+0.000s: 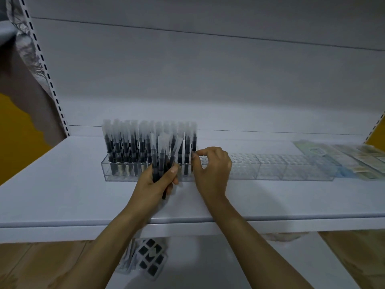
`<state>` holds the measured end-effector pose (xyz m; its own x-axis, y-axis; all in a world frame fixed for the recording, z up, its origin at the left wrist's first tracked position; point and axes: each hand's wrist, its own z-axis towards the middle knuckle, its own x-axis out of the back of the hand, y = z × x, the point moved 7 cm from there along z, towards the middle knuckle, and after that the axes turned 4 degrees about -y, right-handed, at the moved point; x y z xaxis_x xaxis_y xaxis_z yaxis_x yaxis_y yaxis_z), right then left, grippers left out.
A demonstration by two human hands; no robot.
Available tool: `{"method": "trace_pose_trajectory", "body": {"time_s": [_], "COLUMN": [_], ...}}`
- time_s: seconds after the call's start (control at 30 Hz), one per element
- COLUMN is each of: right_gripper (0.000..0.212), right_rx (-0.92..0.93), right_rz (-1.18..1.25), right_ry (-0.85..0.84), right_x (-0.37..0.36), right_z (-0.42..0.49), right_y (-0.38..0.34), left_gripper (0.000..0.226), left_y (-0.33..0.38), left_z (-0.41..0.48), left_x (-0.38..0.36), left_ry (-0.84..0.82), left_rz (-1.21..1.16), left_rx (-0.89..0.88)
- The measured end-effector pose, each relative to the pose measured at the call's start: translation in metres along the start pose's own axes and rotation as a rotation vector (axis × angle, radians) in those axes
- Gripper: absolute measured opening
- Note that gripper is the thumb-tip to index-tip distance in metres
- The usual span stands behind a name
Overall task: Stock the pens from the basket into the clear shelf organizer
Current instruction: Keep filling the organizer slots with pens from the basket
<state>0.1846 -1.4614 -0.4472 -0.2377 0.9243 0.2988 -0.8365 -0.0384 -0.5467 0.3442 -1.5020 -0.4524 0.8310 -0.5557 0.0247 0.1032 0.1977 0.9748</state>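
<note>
A long clear shelf organizer point(281, 170) lies across the white shelf point(62, 195). Its left part is packed with several upright black pens in clear sleeves point(125, 147); its right part shows bare holes. My left hand point(155, 184) grips a bundle of black pens point(164, 157) upright in front of the organizer. My right hand point(212, 165) pinches a single pen point(194, 142) at the right end of the standing row, with the pen upright in the organizer. The basket is not in view.
Packets of flat goods point(354, 157) lie at the shelf's right end, beside the organizer. Below the shelf edge sits a packaged puzzle cube point(151, 257) on a lower shelf, with cardboard boxes point(31, 265) at both sides. A slotted upright point(41, 65) stands at the left.
</note>
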Motion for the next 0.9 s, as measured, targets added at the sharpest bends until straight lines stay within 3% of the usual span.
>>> {"method": "trace_pose_trajectory", "body": {"time_s": [0.13, 0.33, 0.63, 0.83, 0.9], "right_gripper": [0.011, 0.011, 0.024, 0.024, 0.025], "right_rx": [-0.015, 0.001, -0.004, -0.091, -0.218], "right_rz": [-0.009, -0.04, -0.025, 0.261, 0.459], "right_ry": [0.023, -0.013, -0.04, 0.079, -0.002], "right_x": [0.002, -0.002, -0.002, 0.028, 0.033], "right_z": [-0.001, 0.0, -0.001, -0.003, -0.008], "right_y": [-0.001, 0.0, 0.001, -0.012, -0.014], "left_gripper": [0.022, 0.041, 0.032, 0.026, 0.025], "left_y": [0.009, -0.006, -0.009, -0.01, -0.008], "left_z": [0.008, 0.011, 0.01, 0.01, 0.01], "left_x": [-0.015, -0.019, -0.026, -0.023, -0.024], "left_ry": [-0.028, -0.037, -0.111, -0.101, -0.111], "left_rz": [-0.072, -0.097, -0.049, 0.012, 0.01], "left_rx": [-0.03, -0.003, -0.021, 0.013, 0.006]}}
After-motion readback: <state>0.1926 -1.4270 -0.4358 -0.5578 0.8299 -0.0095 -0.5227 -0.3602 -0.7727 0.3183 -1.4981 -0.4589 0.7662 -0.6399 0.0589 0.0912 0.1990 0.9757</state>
